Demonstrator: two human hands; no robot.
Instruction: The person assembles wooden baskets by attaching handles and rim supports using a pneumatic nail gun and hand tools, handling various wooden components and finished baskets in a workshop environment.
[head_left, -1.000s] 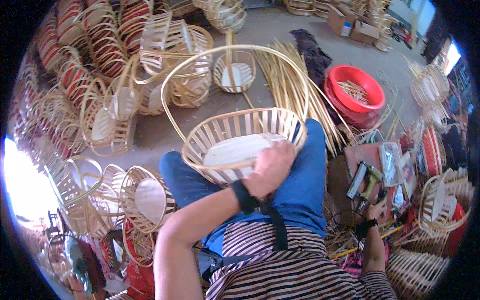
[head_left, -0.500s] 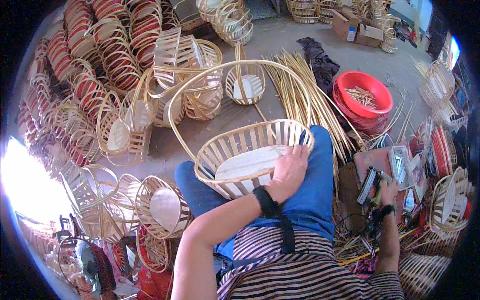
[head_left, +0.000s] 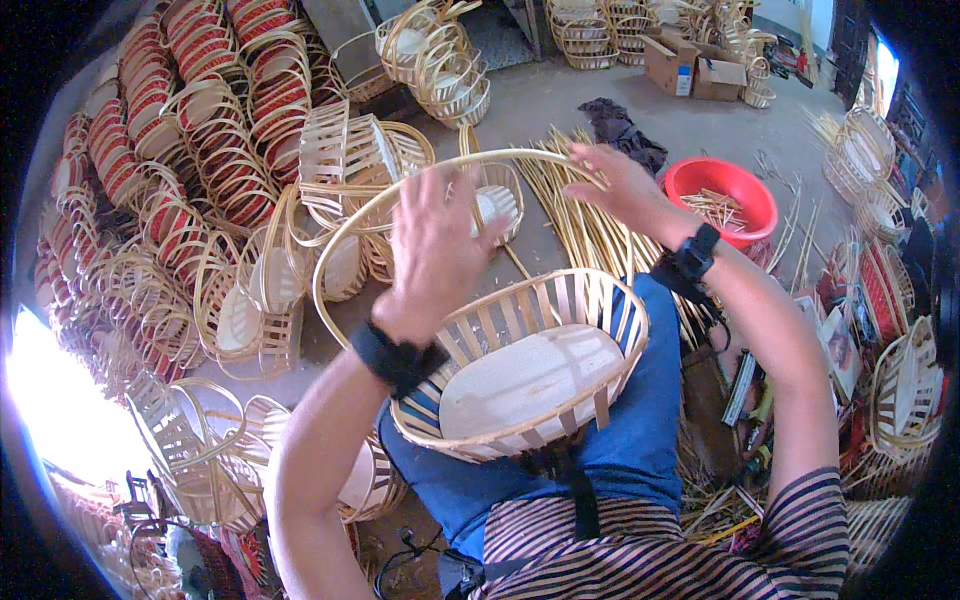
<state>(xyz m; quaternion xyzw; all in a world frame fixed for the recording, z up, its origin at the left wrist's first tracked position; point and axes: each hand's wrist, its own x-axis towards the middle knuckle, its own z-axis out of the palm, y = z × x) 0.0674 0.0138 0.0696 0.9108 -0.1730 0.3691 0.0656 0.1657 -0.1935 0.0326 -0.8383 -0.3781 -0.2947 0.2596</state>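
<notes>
On lap (head_left: 640, 450), basket (head_left: 530, 380) (oval); right fingers (head_left: 598, 160) near handle (head_left: 520, 153).

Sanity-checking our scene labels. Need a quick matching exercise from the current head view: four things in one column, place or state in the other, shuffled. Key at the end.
Things
1. Pale oval slatted wooden basket
2. Red round plastic basin
3. Brown cardboard boxes
4. Bare right hand

Place or state
A. On the floor, beyond the dark crumpled cloth
B. Raised, at the pale arched handle, right of its top
C. Across the lap, over blue trousers
D. Holding short pale sticks

Pairs: 1-C, 2-D, 3-A, 4-B
</notes>
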